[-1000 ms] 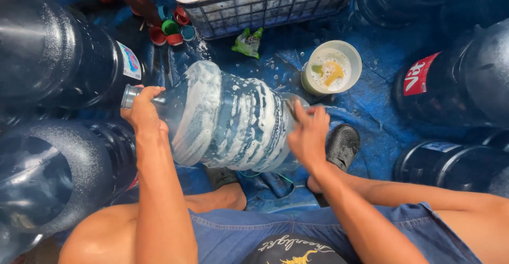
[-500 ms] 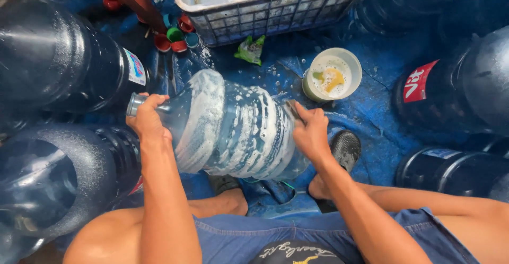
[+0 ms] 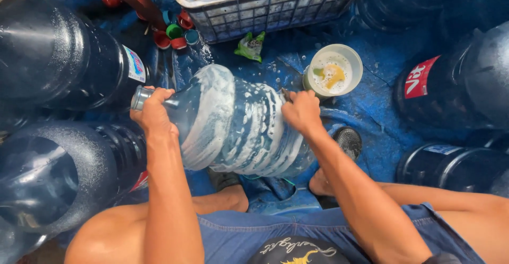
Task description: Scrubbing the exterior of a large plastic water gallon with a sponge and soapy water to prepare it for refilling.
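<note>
- Soapy water jug (image 3: 238, 126): a large clear-blue bottle lying on its side across the blue tarp (image 3: 382, 99), between my knees and the white crate (image 3: 265, 4); its body is streaked with white foam, neck pointing to my left.
- Head view, left hand (image 3: 154, 113): my fingers are wrapped closed around the jug's neck, just behind its open mouth, holding it firmly.
- Head view, right hand (image 3: 302, 110): my hand is curled shut and pressed on the jug's foamy shoulder near its base end; a small dark object pokes out above the knuckles, but I cannot tell what it is.
- Surroundings, right: a white bowl (image 3: 334, 70) with soapy liquid and a yellow-green scrap sits on the tarp just beside my right hand; a dark scrub brush (image 3: 347, 139) lies near my forearm.
- Surroundings, left: two dark blue jugs (image 3: 58, 57) lie on their sides, close to the neck I hold.
- Surroundings, top: red and green bottle caps (image 3: 175, 33) are clustered beside the crate; a green sachet (image 3: 252, 46) lies in front of it.
</note>
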